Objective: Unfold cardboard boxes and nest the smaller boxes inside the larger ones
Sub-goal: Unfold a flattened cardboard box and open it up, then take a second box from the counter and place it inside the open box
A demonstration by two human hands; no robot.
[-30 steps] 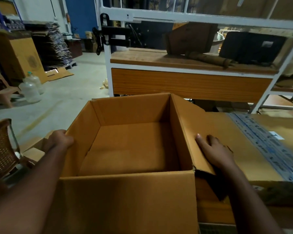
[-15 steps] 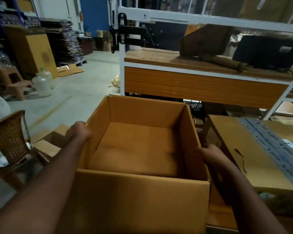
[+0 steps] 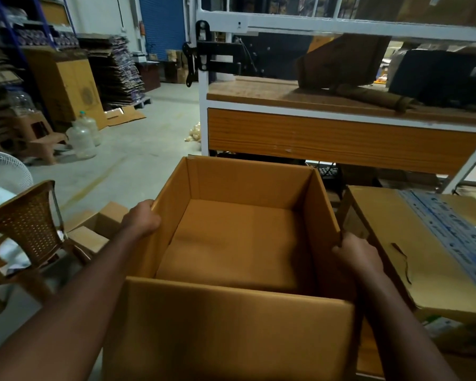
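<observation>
Warehouse, stacks of flattened cartons (image 3: 116, 70), concrete floor (image 3: 138, 160), metal shelving (image 3: 341, 23)

I count one open box (image 3: 231, 320) in my two hands, one taped box (image 3: 423, 243) beside it, two small boxes (image 3: 99, 229), two bottles (image 3: 83, 136), one chair (image 3: 25, 224).

Grey concrete floor (image 3: 138, 171); white-framed wooden shelving (image 3: 341, 138) ahead; brown chair (image 3: 25, 224) left; dim light.
</observation>
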